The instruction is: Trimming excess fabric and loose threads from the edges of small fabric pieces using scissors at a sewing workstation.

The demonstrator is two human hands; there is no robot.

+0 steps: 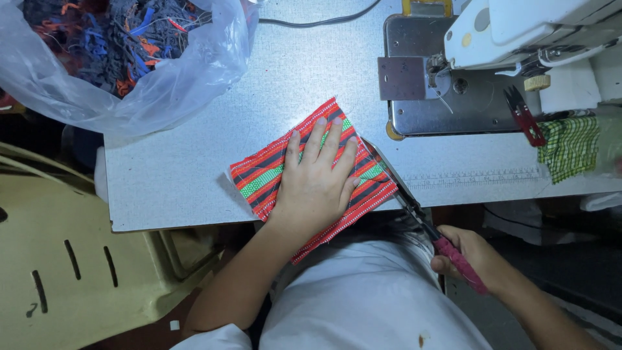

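A striped cloth in red, black and green lies at the near edge of the grey sewing table. My left hand presses flat on it, fingers spread. My right hand grips scissors with pink-wrapped handles. Their blades lie along the cloth's right edge, tips near its far right corner.
A sewing machine stands at the back right over its metal plate. Red thread snips and a green checked cloth lie to the right. A clear plastic bag of fabric scraps sits at the back left. A yellow plastic chair stands at the left.
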